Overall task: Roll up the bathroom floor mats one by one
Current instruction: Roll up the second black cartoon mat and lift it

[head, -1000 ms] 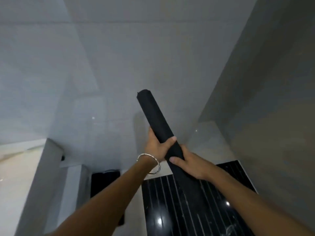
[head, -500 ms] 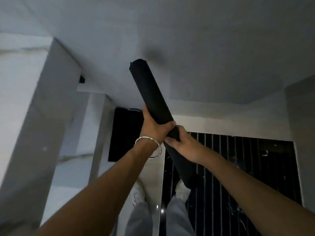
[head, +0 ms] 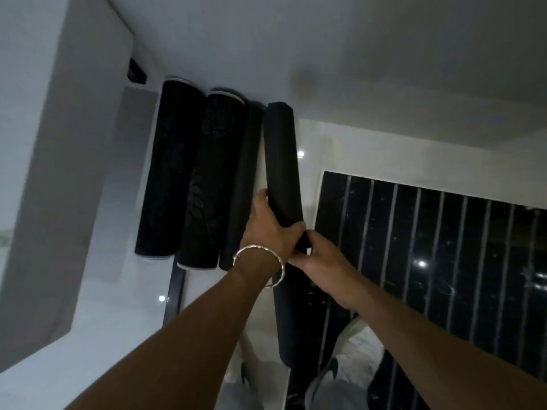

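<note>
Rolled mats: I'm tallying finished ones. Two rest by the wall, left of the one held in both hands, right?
No: three rolled mats, not two, rest by the wall, left of the held mat gripped by the left hand and right hand; the head view shows it.

Three rolled mats (head: 207, 184) lie side by side on the floor (head: 319, 140). The fourth roll (head: 281, 161) is just right of them, and the slatted panel (head: 429, 247) lies further right.
</note>
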Tool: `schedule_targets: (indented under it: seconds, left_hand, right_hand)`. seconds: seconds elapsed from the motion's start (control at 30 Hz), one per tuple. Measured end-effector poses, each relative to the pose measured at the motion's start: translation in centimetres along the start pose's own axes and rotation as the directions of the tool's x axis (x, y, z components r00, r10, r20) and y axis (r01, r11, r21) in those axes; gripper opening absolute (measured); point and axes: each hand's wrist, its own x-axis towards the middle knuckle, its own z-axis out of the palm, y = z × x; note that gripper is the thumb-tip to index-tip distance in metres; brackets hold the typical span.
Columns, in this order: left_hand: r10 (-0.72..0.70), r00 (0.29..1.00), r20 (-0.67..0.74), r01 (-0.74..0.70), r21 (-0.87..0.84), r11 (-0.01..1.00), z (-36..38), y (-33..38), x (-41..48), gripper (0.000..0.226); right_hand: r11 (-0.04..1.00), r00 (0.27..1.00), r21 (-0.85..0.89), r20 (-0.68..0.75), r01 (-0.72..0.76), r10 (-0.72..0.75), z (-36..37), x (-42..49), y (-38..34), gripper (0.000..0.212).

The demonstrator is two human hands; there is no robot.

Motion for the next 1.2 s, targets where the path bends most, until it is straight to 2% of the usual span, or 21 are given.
schedule_targets:
  seconds: [0.1, 0.3, 0.47, 0.6, 0.7, 0.8, 1.0, 1.07, 1.2]
  left_hand:
    - [-0.003, 1.0, 0.016, 0.002, 0.024, 1.0, 1.8, -3.3, 4.5, 0.089]
    - [0.02, 1.0, -0.024, -0.015, 0.199, 0.98, 2.5, -6.6, 11.8, 0.091]
    - [0.068, 0.998, -0.01, -0.061, 0.323, 0.944, 2.5, -6.8, 15.8, 0.089]
    - [0.109, 0.994, 0.004, -0.101, 0.416, 0.904, 3.0, -7.0, 15.7, 0.087]
    - [0.195, 0.981, 0.005, -0.177, 0.446, 0.878, 3.1, -7.8, 14.6, 0.078]
    - [0.28, 0.96, -0.002, -0.246, 0.466, 0.85, 2.5, -8.3, 14.4, 0.068]
    - [0.378, 0.923, 0.077, -0.37, 0.449, 0.813, 1.3, -9.2, 14.3, 0.061]
    - [0.366, 0.926, 0.088, -0.364, 0.452, 0.814, 1.4, -9.4, 14.5, 0.062]
    - [0.262, 0.962, 0.077, -0.261, 0.547, 0.796, 1.8, -8.7, 15.2, 0.067]
  right_hand:
    - [0.997, 1.0, 0.071, -0.012, -0.005, 0.005, 0.7, 5.3, 2.5, 0.029]
    - [0.993, 0.999, 0.12, -0.035, 0.021, -0.017, 2.4, 14.5, 4.3, 0.038]
    - [0.982, 0.989, 0.171, -0.133, 0.085, -0.063, 3.1, 18.9, 4.5, 0.039]
    - [0.989, 0.983, 0.113, -0.165, 0.093, -0.074, 3.3, 20.0, 5.1, 0.025]
    - [0.982, 0.976, 0.152, -0.205, 0.109, -0.077, 3.6, 20.0, 5.4, 0.018]
    - [0.977, 0.966, 0.17, -0.244, 0.132, -0.088, 4.1, 19.8, 5.3, 0.019]
    - [0.957, 0.956, 0.246, -0.282, 0.156, -0.084, 5.2, 19.4, 6.1, 0.023]
    - [0.966, 0.959, 0.215, -0.272, 0.141, -0.079, 5.0, 19.7, 6.0, 0.023]
    - [0.985, 0.97, 0.103, -0.217, 0.138, -0.113, 4.5, 21.0, 5.7, 0.014]
